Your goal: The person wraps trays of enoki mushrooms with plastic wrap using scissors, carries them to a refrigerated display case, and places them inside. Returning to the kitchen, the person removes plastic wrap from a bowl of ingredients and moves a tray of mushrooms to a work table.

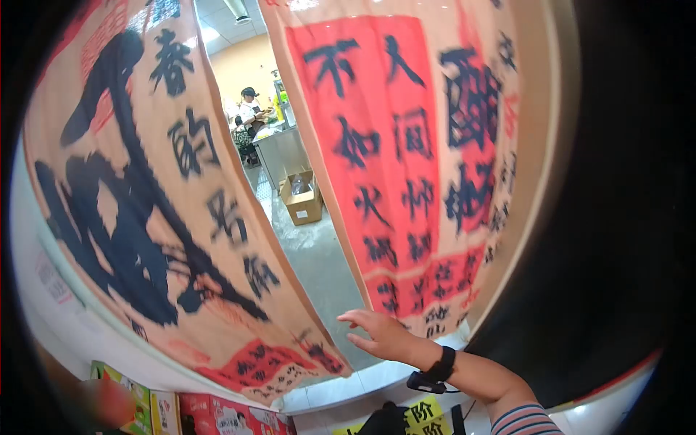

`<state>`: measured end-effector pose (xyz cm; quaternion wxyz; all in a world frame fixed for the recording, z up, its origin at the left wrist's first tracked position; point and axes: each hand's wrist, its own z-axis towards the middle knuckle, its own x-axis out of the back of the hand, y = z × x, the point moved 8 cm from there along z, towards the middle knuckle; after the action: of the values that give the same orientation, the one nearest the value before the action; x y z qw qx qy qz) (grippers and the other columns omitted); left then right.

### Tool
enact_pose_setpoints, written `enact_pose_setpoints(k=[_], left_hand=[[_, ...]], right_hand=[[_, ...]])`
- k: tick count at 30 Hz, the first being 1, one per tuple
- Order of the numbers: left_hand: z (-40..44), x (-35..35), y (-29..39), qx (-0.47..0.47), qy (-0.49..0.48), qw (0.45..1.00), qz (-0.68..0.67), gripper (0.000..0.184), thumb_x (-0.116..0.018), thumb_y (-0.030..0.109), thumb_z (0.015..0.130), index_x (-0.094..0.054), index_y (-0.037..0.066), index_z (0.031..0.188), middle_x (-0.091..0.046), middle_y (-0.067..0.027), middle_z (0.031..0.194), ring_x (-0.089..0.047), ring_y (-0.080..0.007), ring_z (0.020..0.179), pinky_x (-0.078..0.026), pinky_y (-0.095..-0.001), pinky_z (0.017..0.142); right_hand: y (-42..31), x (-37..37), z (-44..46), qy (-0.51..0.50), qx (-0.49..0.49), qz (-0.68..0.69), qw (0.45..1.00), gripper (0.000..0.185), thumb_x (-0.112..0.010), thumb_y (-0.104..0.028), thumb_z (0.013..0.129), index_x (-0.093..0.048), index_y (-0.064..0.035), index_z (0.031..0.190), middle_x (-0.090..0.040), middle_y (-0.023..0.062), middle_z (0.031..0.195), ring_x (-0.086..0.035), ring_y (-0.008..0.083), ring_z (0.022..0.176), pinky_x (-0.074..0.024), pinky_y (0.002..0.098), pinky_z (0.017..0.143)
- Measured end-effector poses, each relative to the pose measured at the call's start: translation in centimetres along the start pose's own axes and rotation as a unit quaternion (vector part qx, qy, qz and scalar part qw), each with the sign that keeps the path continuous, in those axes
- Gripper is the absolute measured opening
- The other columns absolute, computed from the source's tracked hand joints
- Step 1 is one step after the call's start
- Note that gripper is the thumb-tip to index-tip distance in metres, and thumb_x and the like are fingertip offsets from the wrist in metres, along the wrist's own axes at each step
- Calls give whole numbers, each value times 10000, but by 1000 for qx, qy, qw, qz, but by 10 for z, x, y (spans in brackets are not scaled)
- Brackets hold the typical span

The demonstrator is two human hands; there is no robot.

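Note:
My right hand (383,336) reaches forward with its fingers apart and nothing in it. It is nearest the lower edge of the right half of a door curtain (370,174), peach with a red panel and black characters; whether they touch I cannot tell. On that wrist is a black band (440,366) with a dark device below it. The left curtain half (145,181) hangs beside a gap. My left hand (109,402) is a blurred shape at the lower left, near colourful boxes (232,417); its fingers do not show.
Through the gap appear a person in a dark cap (250,109), a metal counter (279,152) and an open cardboard box (302,203) on the floor. A raised white sill (341,391) crosses the doorway, with a yellow step-warning sign (424,412) before it.

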<state>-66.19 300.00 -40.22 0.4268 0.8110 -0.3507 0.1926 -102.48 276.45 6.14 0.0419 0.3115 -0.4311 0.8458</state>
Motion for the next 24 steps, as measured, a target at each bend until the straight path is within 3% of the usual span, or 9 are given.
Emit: enact_pose_setpoints(k=[4,5,6,8,10,14,17,20,24], left_hand=[[75,56,178,-263,-10,962,-69,239,-517,247,917,-628,108,1075,-629,-148,1061,-593,-244,847,-476,-395,753],[122,38,184,-167,-98,979,-69,480,-641,312,863,-538,71,1265,-638,-150,1103,-631,-231,1031,-501,-376,892],[106,63,256,-278,-75,957,-35,496,-637,294,884,-501,61,1300,-633,-161,1106,-617,-238,1057,-509,-375,890],[106,73,329,-296,-208,917,-165,606,-633,237,895,-355,49,1399,-556,-146,1236,-608,-243,1050,-483,-371,919],[81,113,396,-257,-241,895,-274,736,-657,171,878,-213,64,1455,-520,-165,1261,-602,-231,1050,-476,-358,924],[153,185,333,-247,-70,901,-351,888,-677,20,823,-58,27,1459,-468,-229,1270,-605,-242,1022,-536,-354,833],[189,290,234,-135,333,920,-157,903,-691,25,703,-143,-1,1420,-514,-225,1139,-648,-273,858,-574,-351,705],[214,320,185,-3,319,925,-207,759,-677,86,752,-247,1,1371,-552,-182,1104,-642,-239,867,-555,-334,736],[305,272,245,-10,138,954,-267,583,-659,166,816,-387,3,1306,-603,-124,1056,-634,-194,879,-529,-312,777]], right_hand=[[16,35,99,24,69,-115,991,420,-642,-132,811,-540,-77,1215,-523,131,1237,-529,298,1108,-448,395,914],[33,43,110,37,81,-177,980,444,-649,-119,791,-539,-77,1219,-503,154,1255,-495,318,1147,-422,411,945],[48,51,113,49,92,-236,966,468,-656,-106,770,-538,-77,1223,-483,178,1273,-461,338,1185,-396,426,977],[93,74,113,29,18,-357,933,517,-678,-132,724,-547,-60,1219,-482,202,1267,-450,366,1197,-370,455,999],[161,96,99,43,-42,-406,912,226,-594,-127,697,-648,-65,908,-576,153,978,-536,313,989,-435,431,823],[289,145,32,-148,-413,-417,796,300,-633,-336,724,-692,-100,901,-650,180,936,-613,329,969,-460,439,833],[359,173,-26,-148,-510,-392,751,336,-626,-376,724,-727,-111,904,-693,164,939,-665,315,928,-512,445,782],[423,173,-75,-220,-607,-283,709,342,-612,-373,757,-729,-70,865,-697,166,894,-678,292,874,-526,412,745],[486,152,-89,-231,-736,-123,624,297,-617,-316,792,-712,-35,806,-702,109,790,-676,221,746,-522,357,623]])
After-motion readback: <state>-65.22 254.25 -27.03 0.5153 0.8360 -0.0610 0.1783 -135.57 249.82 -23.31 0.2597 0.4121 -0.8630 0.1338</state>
